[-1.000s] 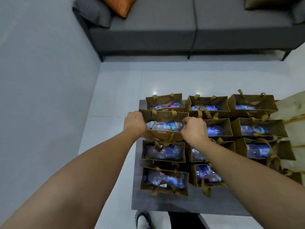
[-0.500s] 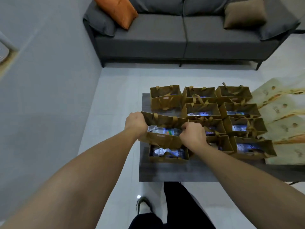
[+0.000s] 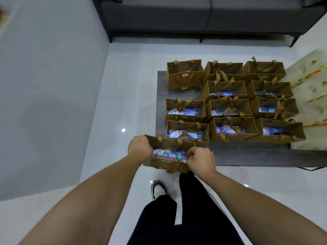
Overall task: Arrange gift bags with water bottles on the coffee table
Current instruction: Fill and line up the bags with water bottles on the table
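Observation:
I hold a brown paper gift bag (image 3: 166,164) in the air, just off the near left corner of the dark coffee table (image 3: 247,156). My left hand (image 3: 139,150) grips its left end and my right hand (image 3: 201,160) grips its right end. A water bottle (image 3: 169,155) with a colourful label lies inside it. Several more brown gift bags (image 3: 231,110) with ribbon handles stand in rows on the table, most with a bottle inside. The far left bag (image 3: 184,75) stands apart from the left column, with a gap in front of it.
A grey sofa (image 3: 203,15) stands against the far side of the room. A grey wall (image 3: 44,85) runs along the left. A patterned mat (image 3: 311,89) lies to the right of the table. My dark trousers and a shoe (image 3: 157,189) are on the white tiled floor below.
Both hands have lifted the bag out of the left column and drawn it back toward me, past the table's near left corner. The view has pulled back from the table.

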`<state>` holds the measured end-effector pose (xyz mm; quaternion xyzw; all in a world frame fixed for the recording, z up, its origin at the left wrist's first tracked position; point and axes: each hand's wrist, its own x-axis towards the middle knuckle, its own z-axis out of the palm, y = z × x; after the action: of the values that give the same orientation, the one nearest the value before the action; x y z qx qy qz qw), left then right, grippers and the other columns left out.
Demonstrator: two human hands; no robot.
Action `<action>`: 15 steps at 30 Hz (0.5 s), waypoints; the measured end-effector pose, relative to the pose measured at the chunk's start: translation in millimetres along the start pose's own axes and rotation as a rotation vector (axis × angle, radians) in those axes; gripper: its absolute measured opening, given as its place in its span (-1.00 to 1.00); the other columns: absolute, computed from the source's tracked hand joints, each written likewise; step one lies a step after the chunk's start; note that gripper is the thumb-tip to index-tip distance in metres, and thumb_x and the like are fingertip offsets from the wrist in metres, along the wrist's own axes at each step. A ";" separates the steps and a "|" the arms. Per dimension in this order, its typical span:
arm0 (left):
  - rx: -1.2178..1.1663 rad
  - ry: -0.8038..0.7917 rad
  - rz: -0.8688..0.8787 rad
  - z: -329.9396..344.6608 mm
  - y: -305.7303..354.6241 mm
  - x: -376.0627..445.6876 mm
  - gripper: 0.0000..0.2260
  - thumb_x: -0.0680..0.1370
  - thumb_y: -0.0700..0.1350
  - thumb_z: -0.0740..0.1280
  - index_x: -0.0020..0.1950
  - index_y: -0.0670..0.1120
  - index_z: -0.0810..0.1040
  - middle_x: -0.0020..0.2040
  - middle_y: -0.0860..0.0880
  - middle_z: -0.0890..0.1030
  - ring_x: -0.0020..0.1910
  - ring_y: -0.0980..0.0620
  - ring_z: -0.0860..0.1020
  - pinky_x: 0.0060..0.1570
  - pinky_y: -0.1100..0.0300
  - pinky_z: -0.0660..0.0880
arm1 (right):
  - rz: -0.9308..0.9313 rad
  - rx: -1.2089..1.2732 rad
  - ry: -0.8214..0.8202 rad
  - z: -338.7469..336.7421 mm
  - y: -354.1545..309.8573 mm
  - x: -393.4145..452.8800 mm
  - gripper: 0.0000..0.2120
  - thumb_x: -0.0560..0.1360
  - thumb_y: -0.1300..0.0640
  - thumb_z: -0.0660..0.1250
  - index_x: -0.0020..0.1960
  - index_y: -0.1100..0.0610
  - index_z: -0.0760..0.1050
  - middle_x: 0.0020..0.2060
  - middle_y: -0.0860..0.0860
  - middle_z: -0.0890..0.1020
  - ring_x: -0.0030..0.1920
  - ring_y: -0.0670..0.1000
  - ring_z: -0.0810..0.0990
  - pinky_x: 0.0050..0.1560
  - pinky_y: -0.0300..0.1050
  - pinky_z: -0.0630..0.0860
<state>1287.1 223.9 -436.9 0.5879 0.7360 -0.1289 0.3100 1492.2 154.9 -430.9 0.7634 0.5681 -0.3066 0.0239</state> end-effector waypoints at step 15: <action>-0.061 -0.059 0.087 102.8 29.8 25.8 -0.82 0.58 -0.23 0.25 0.04 -0.09 0.64 -0.03 -0.15 0.66 -0.13 -0.12 0.52 -0.09 0.11 0.47 | 0.120 -0.036 -0.061 60.0 85.3 48.7 -0.69 0.60 0.18 0.23 0.25 -0.01 0.61 -0.01 0.10 0.71 0.00 0.19 0.65 -0.04 -0.03 0.55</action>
<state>1343.6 195.5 -527.0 0.6055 0.7039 -0.1104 0.3546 1549.1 143.1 -530.2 0.7858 0.5257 -0.3174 0.0734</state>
